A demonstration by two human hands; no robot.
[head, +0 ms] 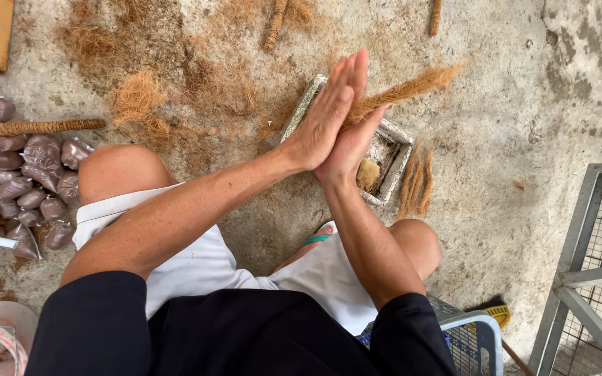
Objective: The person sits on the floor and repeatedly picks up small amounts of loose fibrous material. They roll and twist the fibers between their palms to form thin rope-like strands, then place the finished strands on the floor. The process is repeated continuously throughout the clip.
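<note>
Nearest, black sleeves and white shorts (189, 264) of a seated person, blue basket (472, 341) by the right knee. Both hands pressed flat palm to palm, left hand (323, 118) over right hand (348, 143), clamping a brown fibre strand (412, 85) that sticks out to the right, above a grey tray (398, 143) on the concrete floor (524, 104). Small fibre bundle (416, 182) just beside the tray. Brown filled bags (22, 188) far left, loose fibre (137, 101) beyond.
</note>
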